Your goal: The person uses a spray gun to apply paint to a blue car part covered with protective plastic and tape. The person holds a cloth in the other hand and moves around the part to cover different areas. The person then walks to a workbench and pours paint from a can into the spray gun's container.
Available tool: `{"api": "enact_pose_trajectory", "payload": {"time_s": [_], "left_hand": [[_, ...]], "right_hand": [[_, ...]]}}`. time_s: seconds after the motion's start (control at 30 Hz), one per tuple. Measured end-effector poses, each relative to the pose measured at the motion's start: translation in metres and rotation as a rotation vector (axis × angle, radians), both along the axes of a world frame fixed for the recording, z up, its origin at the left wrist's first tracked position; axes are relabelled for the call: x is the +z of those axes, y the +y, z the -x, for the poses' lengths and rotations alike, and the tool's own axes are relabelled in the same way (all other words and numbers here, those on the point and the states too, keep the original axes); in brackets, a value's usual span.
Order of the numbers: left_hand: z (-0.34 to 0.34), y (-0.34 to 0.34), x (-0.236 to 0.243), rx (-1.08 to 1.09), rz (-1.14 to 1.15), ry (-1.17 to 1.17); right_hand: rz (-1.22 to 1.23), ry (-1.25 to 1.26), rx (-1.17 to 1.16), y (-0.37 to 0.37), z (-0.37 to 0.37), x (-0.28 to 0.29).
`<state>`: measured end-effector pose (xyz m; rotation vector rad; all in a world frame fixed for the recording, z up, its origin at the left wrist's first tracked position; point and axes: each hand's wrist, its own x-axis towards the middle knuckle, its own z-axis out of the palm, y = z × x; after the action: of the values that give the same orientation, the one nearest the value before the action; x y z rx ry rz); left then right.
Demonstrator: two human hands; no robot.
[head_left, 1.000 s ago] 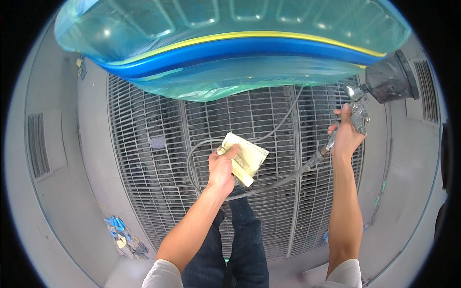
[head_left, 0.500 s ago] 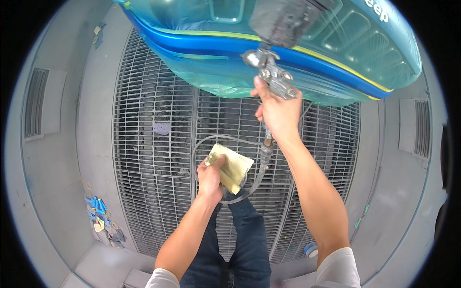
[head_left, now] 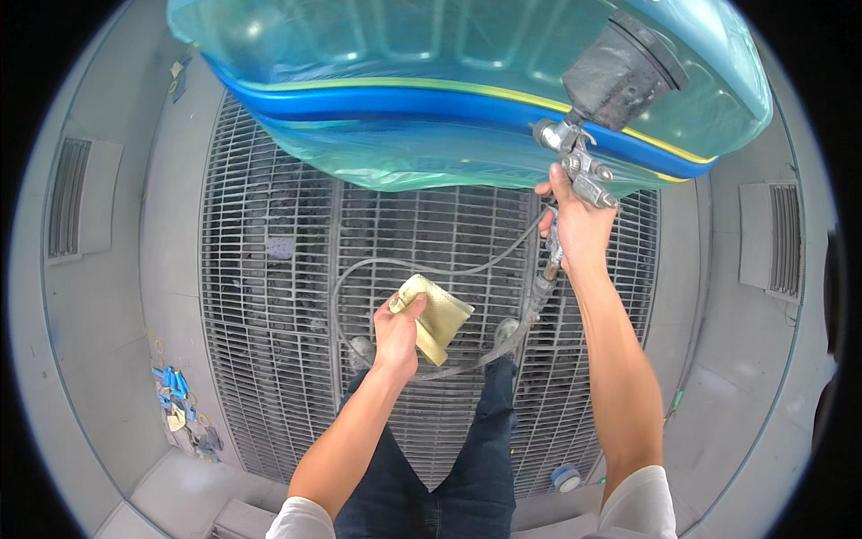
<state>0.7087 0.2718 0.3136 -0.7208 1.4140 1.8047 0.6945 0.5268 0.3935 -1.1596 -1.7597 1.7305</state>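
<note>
My right hand (head_left: 579, 216) is closed round the handle of a metal paint spray gun (head_left: 576, 154), which has a grey, paint-stained cup on top. The gun is held at the right end of a blue painted strip (head_left: 377, 108) on a car body, apart from it as far as I can tell. Green masking film (head_left: 404, 162) covers the body above and below the strip, with yellow tape along its upper edge. Pinched in my left hand (head_left: 395, 332), a folded pale yellow cloth (head_left: 440, 314) hangs in front of my legs.
A grey air hose (head_left: 395, 262) runs from the gun's handle and loops across the metal floor grating (head_left: 269, 314) near my feet. Crumpled blue tape scraps (head_left: 175, 386) lie by the left wall. A small blue-and-white round object (head_left: 566, 477) rests at lower right.
My right hand has carried the spray gun to the right along the strip. My feet stand wider apart. The left hand still holds the cloth in nearly the same place.
</note>
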Motion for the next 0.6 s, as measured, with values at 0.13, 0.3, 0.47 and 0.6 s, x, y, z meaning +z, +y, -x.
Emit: {"api": "enact_pose_trajectory", "payload": {"time_s": [0.13, 0.3, 0.47, 0.6], "left_hand": [[-0.045, 0.076, -0.005, -0.054, 0.012, -0.036], [-0.102, 0.187, -0.007, -0.119, 0.001, -0.067], [-0.14, 0.271, -0.004, -0.213, -0.026, -0.085], [-0.149, 0.303, -0.003, -0.25, -0.054, -0.074]], "right_hand": [[0.009, -0.007, -0.043, 0.08, -0.058, -0.002], [0.002, 0.045, -0.107, 0.179, -0.127, -0.003], [-0.075, 0.029, -0.198, 0.26, -0.18, 0.002], [-0.078, 0.039, -0.27, 0.31, -0.21, 0.005]]}}
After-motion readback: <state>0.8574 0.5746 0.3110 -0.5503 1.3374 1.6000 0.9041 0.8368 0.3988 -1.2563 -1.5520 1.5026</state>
